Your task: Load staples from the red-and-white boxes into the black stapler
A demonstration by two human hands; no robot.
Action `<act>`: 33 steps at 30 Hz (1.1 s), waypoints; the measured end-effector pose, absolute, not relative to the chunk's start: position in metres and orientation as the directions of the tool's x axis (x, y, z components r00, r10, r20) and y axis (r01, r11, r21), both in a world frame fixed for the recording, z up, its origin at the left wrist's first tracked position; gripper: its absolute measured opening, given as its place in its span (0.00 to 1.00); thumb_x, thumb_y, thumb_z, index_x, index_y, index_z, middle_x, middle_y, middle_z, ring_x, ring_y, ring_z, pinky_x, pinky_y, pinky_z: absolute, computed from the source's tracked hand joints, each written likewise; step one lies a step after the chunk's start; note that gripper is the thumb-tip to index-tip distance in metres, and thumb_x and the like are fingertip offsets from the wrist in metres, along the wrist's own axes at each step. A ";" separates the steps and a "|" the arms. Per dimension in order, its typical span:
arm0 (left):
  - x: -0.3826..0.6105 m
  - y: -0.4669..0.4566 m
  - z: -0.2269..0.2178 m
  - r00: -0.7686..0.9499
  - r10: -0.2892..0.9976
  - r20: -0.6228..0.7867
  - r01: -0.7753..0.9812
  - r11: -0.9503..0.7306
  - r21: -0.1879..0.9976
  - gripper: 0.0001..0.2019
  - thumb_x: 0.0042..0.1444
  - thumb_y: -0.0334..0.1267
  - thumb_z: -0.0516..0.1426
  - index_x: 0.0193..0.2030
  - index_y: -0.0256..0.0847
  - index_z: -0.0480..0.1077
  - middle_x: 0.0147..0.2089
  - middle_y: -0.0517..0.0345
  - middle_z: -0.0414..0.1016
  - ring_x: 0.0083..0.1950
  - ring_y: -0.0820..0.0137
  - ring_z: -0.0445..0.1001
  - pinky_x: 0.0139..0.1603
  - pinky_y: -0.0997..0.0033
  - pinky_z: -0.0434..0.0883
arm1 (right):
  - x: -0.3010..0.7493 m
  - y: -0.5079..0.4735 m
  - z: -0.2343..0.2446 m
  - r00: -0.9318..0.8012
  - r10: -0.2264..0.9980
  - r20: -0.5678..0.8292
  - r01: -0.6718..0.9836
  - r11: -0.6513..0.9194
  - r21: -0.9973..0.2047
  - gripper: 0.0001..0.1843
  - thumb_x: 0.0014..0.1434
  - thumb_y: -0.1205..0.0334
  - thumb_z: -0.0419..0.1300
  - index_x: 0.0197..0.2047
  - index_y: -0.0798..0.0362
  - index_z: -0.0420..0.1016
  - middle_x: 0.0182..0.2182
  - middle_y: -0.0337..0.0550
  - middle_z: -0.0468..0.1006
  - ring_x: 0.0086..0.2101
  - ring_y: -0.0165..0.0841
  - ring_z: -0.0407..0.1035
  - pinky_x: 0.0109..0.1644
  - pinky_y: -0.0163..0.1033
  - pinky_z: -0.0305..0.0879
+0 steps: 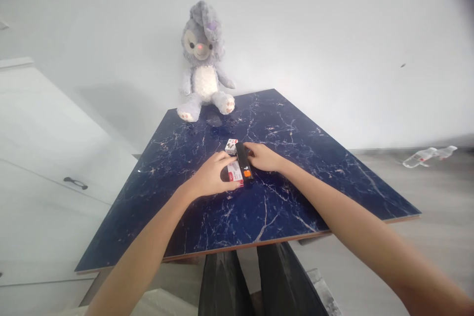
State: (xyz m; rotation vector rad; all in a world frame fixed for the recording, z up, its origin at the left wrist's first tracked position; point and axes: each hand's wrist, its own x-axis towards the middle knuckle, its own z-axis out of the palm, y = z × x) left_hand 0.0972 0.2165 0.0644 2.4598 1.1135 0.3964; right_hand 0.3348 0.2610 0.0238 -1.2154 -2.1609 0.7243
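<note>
Near the middle of the blue table, a black stapler (243, 157) with an orange patch at its near end lies lengthwise, pointing toward me. My right hand (263, 156) grips it from the right side, with the fingertips partly hidden behind it. Directly left of the stapler is a red-and-white box (234, 173) with print on top. My left hand (213, 173) is curled around this box, thumb at its near edge and fingers at its far end close to the stapler. Just beyond them stands a small white box (231, 146) with a dark picture on it.
A grey plush toy (204, 64) sits at the table's far left edge against the wall. The dark blue marbled table (296, 197) has a brown front edge. White cabinets (44, 168) stand at left. Clear plastic items (420, 158) lie on the floor at right.
</note>
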 end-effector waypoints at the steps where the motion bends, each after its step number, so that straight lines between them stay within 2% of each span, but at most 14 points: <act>1: 0.100 0.215 0.062 0.640 0.763 0.090 0.649 -0.599 0.470 0.37 0.53 0.57 0.64 0.68 0.48 0.65 0.59 0.46 0.69 0.59 0.52 0.68 0.58 0.51 0.69 | 0.335 0.261 0.024 -0.439 0.875 0.203 0.577 0.448 -0.683 0.17 0.57 0.74 0.56 0.48 0.55 0.74 0.36 0.43 0.82 0.34 0.32 0.74 0.40 0.33 0.64; 6: 0.099 0.214 0.058 0.616 0.786 0.061 0.667 -0.561 0.490 0.44 0.53 0.57 0.64 0.74 0.52 0.54 0.66 0.46 0.66 0.64 0.48 0.65 0.61 0.47 0.65 | 0.335 0.261 0.025 -0.437 0.877 0.200 0.574 0.443 -0.688 0.16 0.56 0.75 0.56 0.47 0.55 0.74 0.37 0.44 0.82 0.35 0.32 0.74 0.41 0.33 0.65; 10: 0.096 0.214 0.059 0.610 0.789 0.072 0.675 -0.564 0.476 0.46 0.52 0.57 0.65 0.74 0.52 0.51 0.64 0.45 0.68 0.63 0.47 0.66 0.60 0.47 0.66 | 0.335 0.260 0.026 -0.435 0.879 0.194 0.573 0.437 -0.693 0.17 0.56 0.75 0.56 0.48 0.54 0.74 0.37 0.43 0.82 0.35 0.32 0.75 0.42 0.34 0.65; 13: 0.091 0.223 0.053 0.608 0.768 0.201 0.627 -0.620 0.472 0.35 0.59 0.56 0.60 0.71 0.49 0.59 0.66 0.46 0.67 0.66 0.50 0.64 0.65 0.48 0.63 | 0.335 0.260 0.026 -0.440 0.878 0.189 0.566 0.435 -0.701 0.19 0.56 0.76 0.56 0.50 0.55 0.74 0.37 0.43 0.82 0.35 0.32 0.75 0.43 0.34 0.66; 16: 0.084 0.240 0.040 0.525 0.784 0.331 0.635 -0.620 0.461 0.25 0.69 0.51 0.48 0.69 0.48 0.62 0.73 0.49 0.60 0.73 0.55 0.57 0.72 0.48 0.54 | 0.334 0.261 0.025 -0.437 0.880 0.186 0.573 0.432 -0.697 0.19 0.56 0.76 0.56 0.51 0.55 0.74 0.36 0.43 0.82 0.35 0.32 0.75 0.43 0.33 0.66; 18: 0.081 0.251 0.031 0.520 0.804 0.290 0.676 -0.594 0.436 0.25 0.71 0.49 0.45 0.71 0.48 0.60 0.76 0.51 0.53 0.76 0.57 0.51 0.73 0.46 0.50 | 0.334 0.262 0.024 -0.440 0.876 0.197 0.570 0.442 -0.693 0.19 0.57 0.76 0.56 0.50 0.55 0.74 0.37 0.44 0.82 0.35 0.32 0.75 0.43 0.33 0.66; 20: 0.081 0.258 0.025 0.561 0.796 0.228 0.687 -0.601 0.409 0.25 0.72 0.49 0.43 0.71 0.47 0.60 0.77 0.51 0.52 0.77 0.57 0.50 0.74 0.46 0.50 | 0.334 0.263 0.022 -0.445 0.869 0.214 0.564 0.458 -0.688 0.18 0.57 0.76 0.56 0.50 0.56 0.74 0.37 0.45 0.82 0.35 0.32 0.75 0.44 0.34 0.66; 23: 0.083 0.258 0.025 0.578 0.777 0.249 0.670 -0.626 0.398 0.24 0.72 0.47 0.42 0.68 0.45 0.66 0.72 0.50 0.63 0.74 0.59 0.57 0.73 0.47 0.54 | 0.335 0.263 0.021 -0.449 0.864 0.228 0.565 0.472 -0.677 0.19 0.56 0.76 0.55 0.50 0.56 0.75 0.38 0.45 0.82 0.35 0.32 0.75 0.45 0.34 0.66; 26: 0.085 0.250 0.030 0.508 0.791 0.340 0.647 -0.612 0.455 0.23 0.72 0.47 0.42 0.62 0.42 0.71 0.62 0.48 0.74 0.66 0.60 0.66 0.69 0.51 0.61 | 0.335 0.264 0.021 -0.451 0.864 0.225 0.572 0.473 -0.670 0.20 0.57 0.75 0.56 0.52 0.56 0.74 0.39 0.45 0.82 0.36 0.32 0.75 0.44 0.34 0.66; 31: 0.087 0.240 0.033 0.453 0.835 0.312 0.526 -0.533 0.663 0.24 0.72 0.50 0.42 0.58 0.40 0.73 0.57 0.48 0.77 0.55 0.62 0.76 0.61 0.58 0.69 | 0.336 0.264 0.020 -0.452 0.863 0.224 0.559 0.470 -0.683 0.20 0.56 0.75 0.55 0.51 0.55 0.75 0.43 0.45 0.82 0.37 0.32 0.75 0.43 0.33 0.66; 33: 0.086 0.240 0.031 0.431 0.839 0.331 0.520 -0.531 0.669 0.25 0.72 0.52 0.42 0.60 0.41 0.71 0.61 0.48 0.74 0.61 0.61 0.73 0.65 0.57 0.66 | 0.336 0.264 0.020 -0.456 0.861 0.225 0.547 0.470 -0.692 0.20 0.56 0.76 0.55 0.50 0.55 0.75 0.44 0.45 0.82 0.38 0.31 0.75 0.43 0.32 0.66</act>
